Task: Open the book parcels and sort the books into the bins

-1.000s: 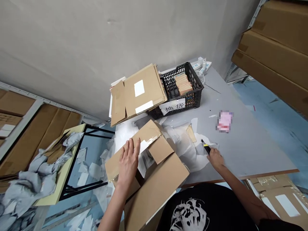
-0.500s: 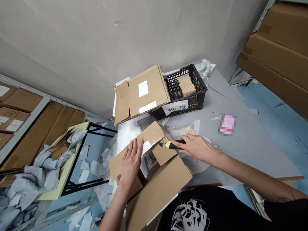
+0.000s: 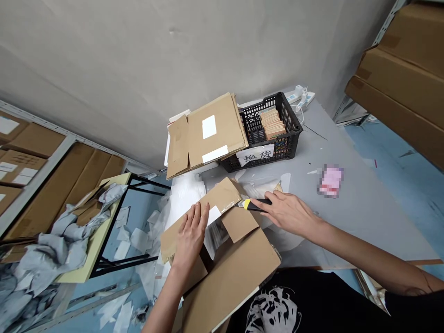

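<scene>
**Bracing a cardboard box for a utility knife**

Pressing on the box's upper panel with the left hand, palm down, fingers extended, grasping nothing. Gripping the knife in the right hand, blade apparently touching the taped seam beside a small flap. Placed at the near left of the grey table, flaps spread toward the body.

Likely light for its bulk, stiff along the panels, bendy at the folds, hardly fragile; slippery perhaps only on glossy tape. Best held on the broad panel, clear of the blade. Cannot tell the weight of any contents.

Counting outward: one knife, one box. Behind, one black crate with one paper sign and a row of thin cards, too tight to count. Leaning on the crate, one flattened carton, two white labels on top. Farther right, one pink item, blurred; beyond, apparently three large cartons.
</scene>
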A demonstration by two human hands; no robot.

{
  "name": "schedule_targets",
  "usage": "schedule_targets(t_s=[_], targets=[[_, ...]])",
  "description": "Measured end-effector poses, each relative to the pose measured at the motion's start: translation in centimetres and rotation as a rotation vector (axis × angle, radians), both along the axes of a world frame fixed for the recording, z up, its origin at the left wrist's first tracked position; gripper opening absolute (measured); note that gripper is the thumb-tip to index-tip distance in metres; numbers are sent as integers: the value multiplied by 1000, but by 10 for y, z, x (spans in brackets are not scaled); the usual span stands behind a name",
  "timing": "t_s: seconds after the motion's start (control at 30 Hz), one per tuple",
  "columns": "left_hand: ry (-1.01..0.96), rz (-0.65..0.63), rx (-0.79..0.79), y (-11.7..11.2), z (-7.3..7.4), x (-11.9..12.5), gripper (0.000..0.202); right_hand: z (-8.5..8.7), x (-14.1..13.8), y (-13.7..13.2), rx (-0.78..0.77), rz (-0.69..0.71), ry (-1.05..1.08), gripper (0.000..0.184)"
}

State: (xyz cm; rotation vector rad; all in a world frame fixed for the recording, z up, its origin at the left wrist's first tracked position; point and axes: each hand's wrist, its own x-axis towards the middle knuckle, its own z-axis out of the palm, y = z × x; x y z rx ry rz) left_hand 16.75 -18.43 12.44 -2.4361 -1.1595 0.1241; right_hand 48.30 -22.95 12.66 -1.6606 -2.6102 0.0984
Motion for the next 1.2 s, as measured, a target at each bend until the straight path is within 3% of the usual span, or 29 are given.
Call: schedule_targets(t_s=[0.2, 0.47, 0.8, 1.03, 1.2], targets=[[41, -74, 21, -3, -2, 3, 62, -5, 16, -3, 7, -41, 7, 45], [39, -78, -36, -3, 0, 9, 65, -14, 30, -9, 77, -64, -42, 49], [29, -140, -57, -7, 8, 10, 67, -13, 34, -17, 120, -80, -41, 49], [-56, 3, -225, 0, 21, 11, 68, -13, 30, -21, 120, -90, -38, 50], [-74, 21, -265, 6, 20, 6, 70, -14, 31, -24, 92, -101, -34, 47]])
